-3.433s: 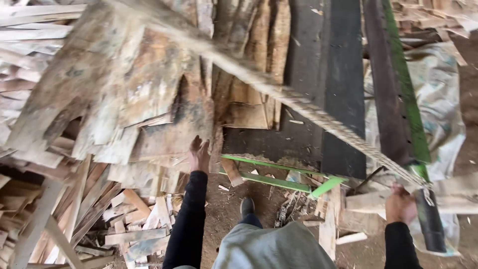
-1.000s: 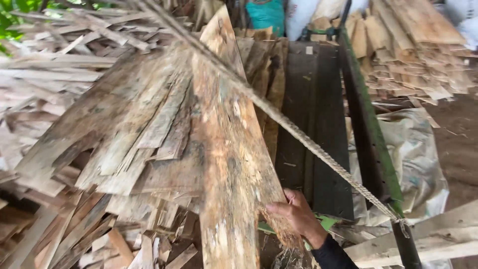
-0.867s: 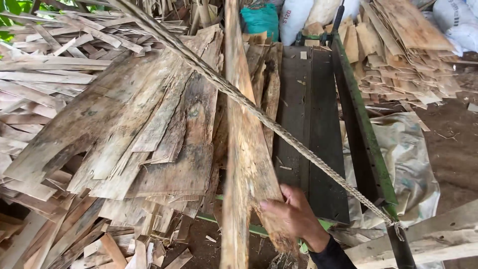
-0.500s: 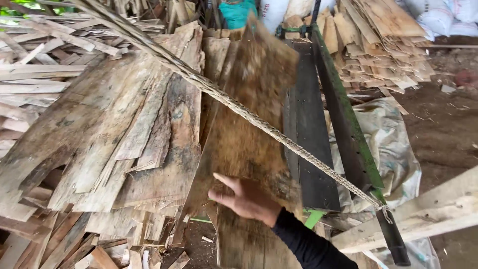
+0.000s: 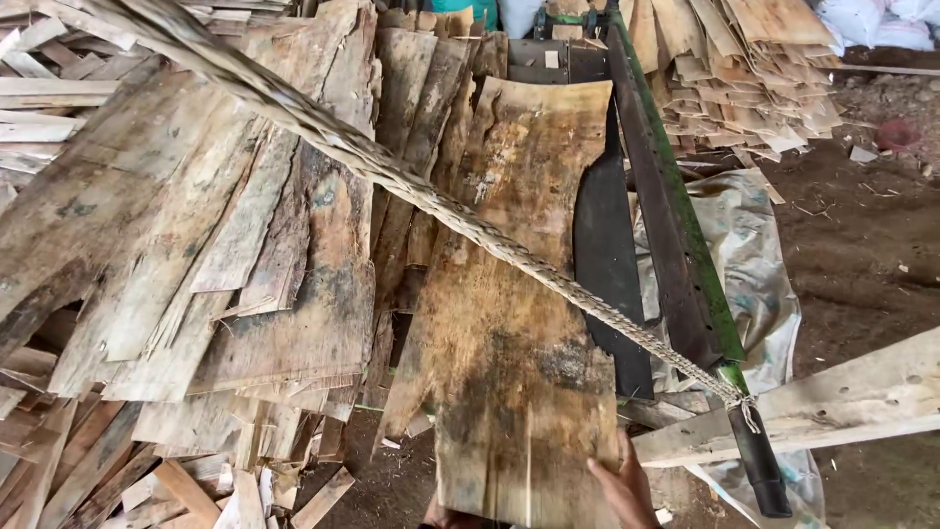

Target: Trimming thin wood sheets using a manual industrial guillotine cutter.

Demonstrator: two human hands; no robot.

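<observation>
A wide, weathered sheet of wood veneer (image 5: 519, 294) lies lengthwise in front of me, its far end resting on the dark bed of a machine (image 5: 607, 255). My right hand (image 5: 625, 490) grips the sheet's near right corner, fingers on top. A sliver of what looks like my left hand (image 5: 438, 513) shows under the sheet's near left corner; its grip is hidden. A thick twisted rope (image 5: 470, 220) runs diagonally above the sheet from upper left to lower right.
Overlapping veneer sheets (image 5: 196, 245) are heaped on the left, with scraps below. A green-edged metal rail (image 5: 676, 235) borders the machine bed. A pale wooden beam (image 5: 832, 402) crosses the lower right. A plastic sheet (image 5: 754, 255), dirt floor and stacked veneer (image 5: 754, 88) lie beyond.
The veneer sheet, held on edge a second ago, has turned flat and come down onto the machine bed. My right hand has shifted to its near right corner.
</observation>
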